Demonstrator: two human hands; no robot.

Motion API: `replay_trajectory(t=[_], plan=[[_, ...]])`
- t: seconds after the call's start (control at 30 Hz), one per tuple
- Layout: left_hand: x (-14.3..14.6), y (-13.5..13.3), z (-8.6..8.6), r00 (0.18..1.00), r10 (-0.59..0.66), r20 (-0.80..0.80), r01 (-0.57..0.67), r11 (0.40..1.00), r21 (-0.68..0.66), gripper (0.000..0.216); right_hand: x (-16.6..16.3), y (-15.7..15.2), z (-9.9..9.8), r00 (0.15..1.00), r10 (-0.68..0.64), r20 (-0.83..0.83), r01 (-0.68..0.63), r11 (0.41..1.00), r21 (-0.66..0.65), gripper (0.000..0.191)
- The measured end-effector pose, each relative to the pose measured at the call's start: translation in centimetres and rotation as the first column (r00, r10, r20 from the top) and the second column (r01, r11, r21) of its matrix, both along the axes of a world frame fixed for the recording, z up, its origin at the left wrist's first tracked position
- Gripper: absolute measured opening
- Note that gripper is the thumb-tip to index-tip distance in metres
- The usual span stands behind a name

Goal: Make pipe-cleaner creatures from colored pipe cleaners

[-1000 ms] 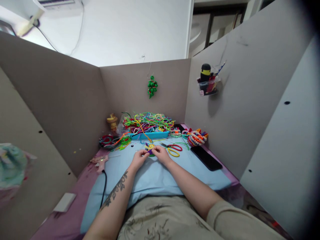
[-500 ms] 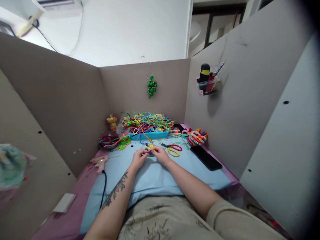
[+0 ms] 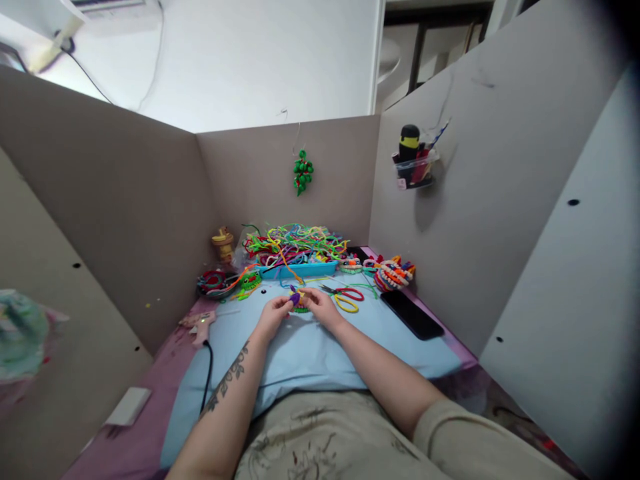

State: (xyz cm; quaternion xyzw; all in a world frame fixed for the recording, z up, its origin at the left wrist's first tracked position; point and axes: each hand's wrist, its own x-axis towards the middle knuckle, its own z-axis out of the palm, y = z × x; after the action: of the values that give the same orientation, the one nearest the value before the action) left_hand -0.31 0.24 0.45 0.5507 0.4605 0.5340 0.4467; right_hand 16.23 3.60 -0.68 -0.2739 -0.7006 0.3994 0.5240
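Note:
Over the middle of the blue cloth [image 3: 320, 363], both my hands are closed on a small multicoloured craft piece [image 3: 301, 307] with purple, yellow and green parts. My left hand [image 3: 274, 316] pinches its purple part [image 3: 295, 298] from the left. From the right, the fingers of my right hand [image 3: 321, 308] grip its other side and cover much of it. Scissors [image 3: 346, 297] with red and yellow handles lie just right of my right hand. A small black bead-like dot [image 3: 263, 291] is on the cloth beyond my left hand.
A blue tray [image 3: 300, 270] heaped with colourful cords stands at the back. A pink glue gun [image 3: 203, 325] with a black cable lies left, a black phone [image 3: 411, 315] right. Finished-looking woven pieces [image 3: 394, 275] sit back right; a green one [image 3: 250, 283] sits back left. Grey panels surround the table.
My fingers have shifted on the craft piece. The purple part now shows raised at my left fingertips, and my right hand has moved slightly up.

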Motion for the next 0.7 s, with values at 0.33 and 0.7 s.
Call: replay_trajectory(t=[0.33,0.7], plan=[[0.11,-0.61,0.64,0.955,-0.123,0.271,0.174,0.970,-0.172,0.040,0.21,-0.99,0.43,0.940,-0.270,0.211,0.147,0.875,0.461,0.022],[0.84,-0.60,-0.15,0.981,0.036,-0.191,-0.013,0.992,0.122,0.030,-0.08,-1.04,0.21,0.867,-0.375,0.328,0.215,0.876,0.432,0.014]])
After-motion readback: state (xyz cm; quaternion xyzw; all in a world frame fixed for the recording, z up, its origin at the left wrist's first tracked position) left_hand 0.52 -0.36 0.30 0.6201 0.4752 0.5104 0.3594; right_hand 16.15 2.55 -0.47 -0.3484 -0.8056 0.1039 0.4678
